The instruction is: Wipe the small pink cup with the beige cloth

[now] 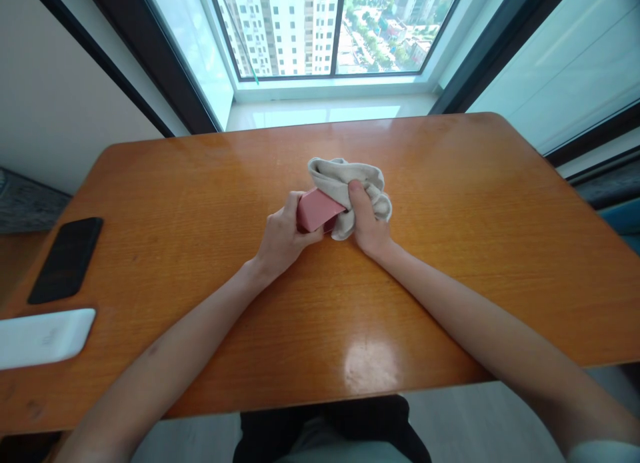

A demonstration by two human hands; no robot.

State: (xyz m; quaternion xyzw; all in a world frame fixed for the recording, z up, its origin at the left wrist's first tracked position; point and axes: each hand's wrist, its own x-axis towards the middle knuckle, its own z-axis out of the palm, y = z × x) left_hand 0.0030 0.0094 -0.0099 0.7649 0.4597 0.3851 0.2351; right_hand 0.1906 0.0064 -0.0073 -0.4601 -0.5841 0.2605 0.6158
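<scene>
Nearest to us are our own two bare forearms, reaching out over the wooden counter (450, 203) from its near edge and meeting near its middle. The counter is the largest thing here, orange-brown and glossy, with a window behind its far edge. At the counter's middle our right hand (367, 223) is closed around a crumpled beige cloth (350, 176), thumb pressed up against it, the bulk of the cloth bunched over and beyond the fingers. The cloth touches the right end of a small pink box (316, 210). Our left hand (283, 240) grips that pink box from the left side, fingers curled around it and thumb on top, holding it just above the counter surface. Well apart, at the counter's left edge, lie a white flat device (43, 336) nearer us and a black phone (66, 258) just beyond it.
</scene>
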